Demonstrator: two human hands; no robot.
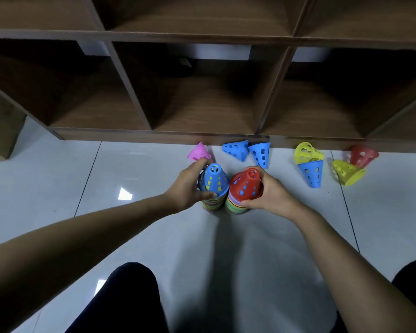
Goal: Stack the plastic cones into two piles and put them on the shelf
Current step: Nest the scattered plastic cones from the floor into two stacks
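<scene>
Two piles of perforated plastic cones stand side by side on the white tiled floor. The left pile [215, 186] is topped by a blue cone, and my left hand [190, 186] grips it from the left. A red cone tops the right pile [244, 188], with my right hand [269, 193] closed around its right side. Loose cones lie near the shelf base: a pink cone [198, 152], two blue cones [235, 149] [259, 153], a yellow cone [306, 153] over a blue cone [310, 173], another yellow cone [346, 174] and a red cone [363, 155].
A brown wooden shelf [202, 138] with open cubbies runs across the top of the view, its base on the floor just behind the loose cones. My dark-clothed knees [130, 296] sit at the bottom. A cardboard box [0, 131] stands at far left.
</scene>
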